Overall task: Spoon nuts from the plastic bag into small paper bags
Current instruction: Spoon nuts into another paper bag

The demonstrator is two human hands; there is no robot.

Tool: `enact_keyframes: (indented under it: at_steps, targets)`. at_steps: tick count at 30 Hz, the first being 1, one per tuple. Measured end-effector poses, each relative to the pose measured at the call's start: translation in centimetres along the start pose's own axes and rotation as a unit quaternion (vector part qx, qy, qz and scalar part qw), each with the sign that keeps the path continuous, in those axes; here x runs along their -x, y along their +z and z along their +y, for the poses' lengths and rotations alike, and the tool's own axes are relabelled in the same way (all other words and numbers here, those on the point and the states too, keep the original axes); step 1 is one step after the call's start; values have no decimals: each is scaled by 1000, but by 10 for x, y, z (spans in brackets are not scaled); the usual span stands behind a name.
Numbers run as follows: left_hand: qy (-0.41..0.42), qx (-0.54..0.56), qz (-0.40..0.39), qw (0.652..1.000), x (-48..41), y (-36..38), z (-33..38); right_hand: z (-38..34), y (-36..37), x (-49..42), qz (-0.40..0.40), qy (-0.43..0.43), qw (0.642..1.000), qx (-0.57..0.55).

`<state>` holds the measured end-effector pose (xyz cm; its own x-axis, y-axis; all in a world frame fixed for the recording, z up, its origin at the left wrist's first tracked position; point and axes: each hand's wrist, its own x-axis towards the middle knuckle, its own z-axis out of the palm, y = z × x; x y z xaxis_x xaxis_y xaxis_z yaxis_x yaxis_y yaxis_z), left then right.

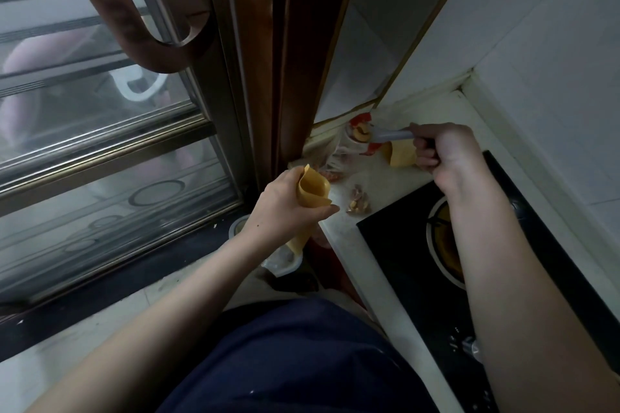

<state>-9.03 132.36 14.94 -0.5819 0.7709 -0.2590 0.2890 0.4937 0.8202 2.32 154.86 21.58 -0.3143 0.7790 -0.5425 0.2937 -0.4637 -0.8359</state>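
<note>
My left hand (285, 204) grips a small yellow paper bag (312, 191) with its mouth open, held at the counter's left edge. My right hand (443, 151) holds the handle of a pale spoon (389, 135); the spoon's bowl carries nuts (361, 136) just above the clear plastic bag (349, 151) with red print in the counter's far corner. A second yellow paper bag (401, 152) lies on the counter beside my right hand. A few loose nuts (358, 203) lie on the counter between my hands.
A black gas hob (402, 245) with a burner ring takes up the right of the white counter (352, 245). A sliding glass door (100, 144) with a brown frame stands to the left. White containers (285, 261) sit on the floor below the counter edge.
</note>
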Motion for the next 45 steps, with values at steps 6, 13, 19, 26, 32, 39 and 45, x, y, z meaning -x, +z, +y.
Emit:
enact_keyframes:
  at_steps: [6, 13, 19, 26, 32, 39, 45]
  targets:
    - [13, -9, -3, 1000, -10, 0, 4, 1, 3, 4, 15, -5, 999, 29]
    - [19, 22, -51, 998, -30, 1, 20, -3, -1, 13, 0, -27, 999, 27]
    - [44, 24, -12, 999, -34, 3, 22, -5, 0, 32, -33, -79, 995, 55]
    - [63, 23, 6, 998, -29, 4, 20, 8, 14, 58, -48, -281, 916, 282]
    - [53, 36, 3, 998, -25, 3, 16, 7, 24, 71, -34, -384, 843, 376]
    - [34, 13, 20, 999, -22, 4, 2, -11, 16, 65, 52, -452, 786, 419]
    - [9, 6, 16, 1000, -20, 2, -6, -15, 18, 35, 56, -454, 714, 530]
